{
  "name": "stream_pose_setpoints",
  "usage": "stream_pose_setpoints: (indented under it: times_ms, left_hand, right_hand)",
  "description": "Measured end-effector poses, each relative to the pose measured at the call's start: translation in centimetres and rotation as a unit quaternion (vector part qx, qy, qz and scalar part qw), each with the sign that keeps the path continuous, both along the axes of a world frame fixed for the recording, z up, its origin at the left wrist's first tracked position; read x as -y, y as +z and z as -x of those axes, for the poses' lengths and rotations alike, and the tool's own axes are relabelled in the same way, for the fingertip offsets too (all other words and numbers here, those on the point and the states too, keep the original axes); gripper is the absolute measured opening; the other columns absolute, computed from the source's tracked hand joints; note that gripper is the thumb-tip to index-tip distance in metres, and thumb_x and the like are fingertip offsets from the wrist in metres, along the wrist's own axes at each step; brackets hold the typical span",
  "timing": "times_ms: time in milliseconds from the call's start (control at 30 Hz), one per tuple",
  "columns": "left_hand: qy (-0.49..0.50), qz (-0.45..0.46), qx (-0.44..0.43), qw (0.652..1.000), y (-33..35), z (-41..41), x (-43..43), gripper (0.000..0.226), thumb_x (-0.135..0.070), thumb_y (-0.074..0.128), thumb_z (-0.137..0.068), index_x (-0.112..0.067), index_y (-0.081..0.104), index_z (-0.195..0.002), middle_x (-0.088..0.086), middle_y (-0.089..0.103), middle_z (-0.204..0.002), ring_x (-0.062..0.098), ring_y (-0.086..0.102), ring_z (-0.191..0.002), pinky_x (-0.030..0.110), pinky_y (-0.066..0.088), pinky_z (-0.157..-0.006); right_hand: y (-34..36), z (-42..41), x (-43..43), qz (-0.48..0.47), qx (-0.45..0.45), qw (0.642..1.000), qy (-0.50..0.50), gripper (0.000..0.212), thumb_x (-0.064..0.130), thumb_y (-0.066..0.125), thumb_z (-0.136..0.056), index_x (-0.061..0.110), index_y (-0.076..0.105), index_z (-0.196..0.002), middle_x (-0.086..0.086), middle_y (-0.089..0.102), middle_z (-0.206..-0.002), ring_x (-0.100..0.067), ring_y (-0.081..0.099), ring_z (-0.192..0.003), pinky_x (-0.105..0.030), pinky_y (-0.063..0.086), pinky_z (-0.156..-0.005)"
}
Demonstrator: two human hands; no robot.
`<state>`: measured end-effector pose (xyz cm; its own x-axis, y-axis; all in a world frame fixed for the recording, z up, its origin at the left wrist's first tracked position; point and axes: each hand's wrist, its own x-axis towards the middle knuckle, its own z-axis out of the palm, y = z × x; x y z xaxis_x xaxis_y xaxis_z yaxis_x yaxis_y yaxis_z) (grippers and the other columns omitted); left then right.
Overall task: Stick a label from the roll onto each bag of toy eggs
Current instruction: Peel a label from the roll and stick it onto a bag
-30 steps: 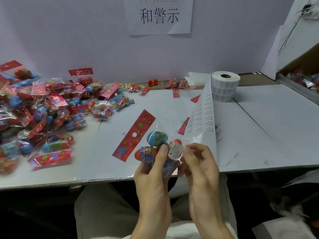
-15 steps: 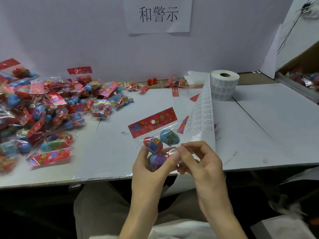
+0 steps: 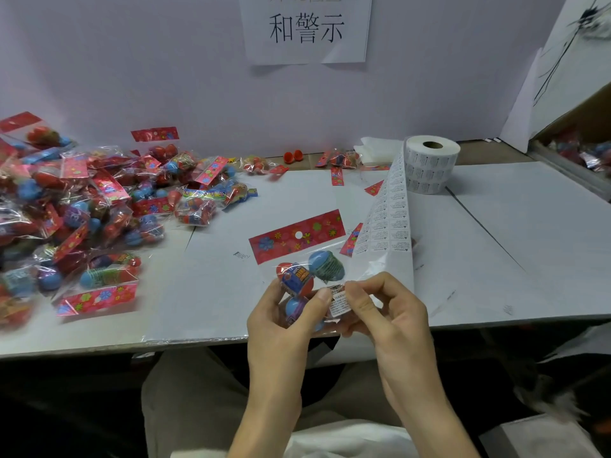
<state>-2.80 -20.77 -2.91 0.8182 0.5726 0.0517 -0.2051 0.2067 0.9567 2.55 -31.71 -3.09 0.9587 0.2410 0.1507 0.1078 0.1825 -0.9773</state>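
Covering table (image 3: 479, 151): white sheets (image 3: 512, 233) | wall sign (image 3: 305, 28) behind | label roll (image 3: 429, 168) back-right

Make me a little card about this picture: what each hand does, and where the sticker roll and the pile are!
left grip: holds the bag of toy eggs over the table edge
right grip: pinches a white label onto that bag
label roll: stands upright, back right, strip trailing toward the hands
pile of bags: heaped on the left
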Motion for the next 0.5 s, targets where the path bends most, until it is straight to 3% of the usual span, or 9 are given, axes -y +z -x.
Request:
stream_pose_setpoints:
  times_ms: [100, 267, 400, 500]
  left_hand:
    - [0.018, -0.006, 0.004, 1.0, 0.1, 0.01, 0.05, 0.032, -0.049, 0.079, -0.066, -0.046, 0.076, -0.098, -0.01, 0.079, -0.099, 0.011, 0.076, -0.094, 0.013, 0.056, -0.069]
    - [0.047, -0.024, 0.017, 0.998, 0.22, 0.1, 0.14, 0.031, -0.053, 0.077, -0.065, -0.055, 0.073, -0.096, -0.014, 0.078, -0.098, 0.004, 0.074, -0.093, 0.008, 0.053, -0.068]
    - [0.051, -0.005, 0.013, 0.999, -0.03, 0.08, -0.06, 0.032, -0.047, 0.078, -0.069, -0.046, 0.075, -0.101, -0.008, 0.079, -0.099, 0.012, 0.076, -0.093, 0.014, 0.057, -0.07]
    - [0.055, 0.004, 0.011, 0.998, 0.07, 0.08, -0.26, 0.029, -0.044, 0.077, -0.071, -0.047, 0.075, -0.1, -0.007, 0.079, -0.099, 0.014, 0.077, -0.093, 0.018, 0.059, -0.073]
  right_hand:
    - [-0.07, 0.05, -0.16, 0.008, -0.009, 1.0, -0.012, 0.034, 0.046, 0.073, -0.085, 0.014, 0.069, -0.093, -0.004, 0.075, -0.09, -0.02, 0.074, -0.077, -0.027, 0.058, -0.063]
    - [0.23, 0.29, -0.27, 0.039, 0.005, 0.999, 0.016, 0.044, 0.053, 0.084, -0.074, 0.024, 0.067, -0.102, 0.006, 0.075, -0.1, -0.017, 0.075, -0.087, -0.025, 0.06, -0.067]
    - [0.18, -0.05, -0.02, 0.068, 0.016, 0.996, 0.053, 0.039, 0.05, 0.088, -0.07, 0.036, 0.064, -0.099, 0.009, 0.074, -0.105, -0.017, 0.076, -0.091, -0.031, 0.063, -0.075]
    - [-0.11, -0.07, 0.09, 0.053, 0.022, 0.994, 0.09, 0.041, 0.04, 0.085, -0.072, 0.034, 0.063, -0.106, 0.004, 0.074, -0.109, -0.021, 0.075, -0.097, -0.031, 0.062, -0.08]
